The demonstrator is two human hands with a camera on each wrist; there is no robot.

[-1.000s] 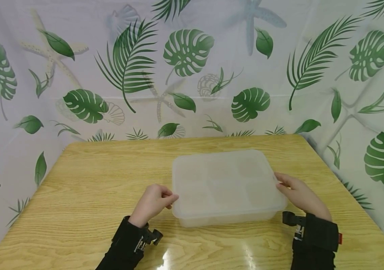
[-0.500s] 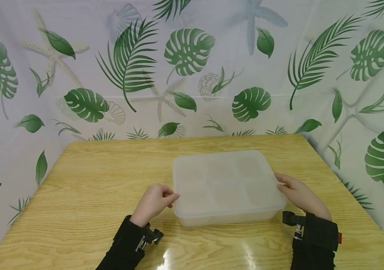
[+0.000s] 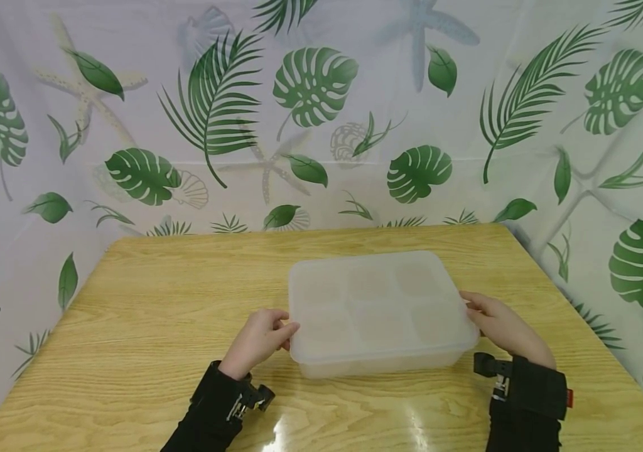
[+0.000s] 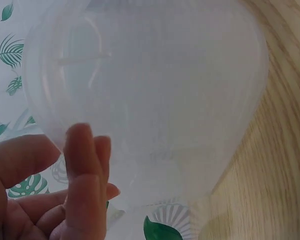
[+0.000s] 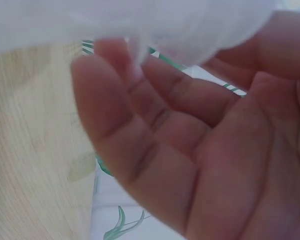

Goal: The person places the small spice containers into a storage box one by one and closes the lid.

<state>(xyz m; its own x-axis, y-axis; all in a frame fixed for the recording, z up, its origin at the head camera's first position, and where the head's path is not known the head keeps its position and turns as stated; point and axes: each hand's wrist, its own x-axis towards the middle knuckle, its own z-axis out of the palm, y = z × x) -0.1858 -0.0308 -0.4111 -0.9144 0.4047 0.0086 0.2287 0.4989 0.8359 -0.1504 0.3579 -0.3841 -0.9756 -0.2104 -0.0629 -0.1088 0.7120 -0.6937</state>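
A translucent white plastic box [image 3: 378, 307] with its lid on sits on the wooden table [image 3: 157, 301], and several compartments show faintly through the lid. My left hand [image 3: 289, 328] grips the lid's rim at the box's left front corner, fingers curled. In the left wrist view the box [image 4: 150, 85] fills the frame, with my left hand [image 4: 75, 165] at its corner. My right hand [image 3: 468, 306] holds the rim at the right side, thumb on top. In the right wrist view my right hand [image 5: 140, 100] cups under the blurred edge of the box [image 5: 140, 25].
A cloth backdrop [image 3: 310, 113] printed with green leaves and starfish hangs behind and beside the table. The table's far edge [image 3: 310, 231] runs right along the cloth. Black sleeves and wrist mounts [image 3: 242, 398] sit near the front edge.
Very little. My left hand has crept slightly toward the box's corner, and the compartments show a bit more clearly through the lid. The box stays in place.
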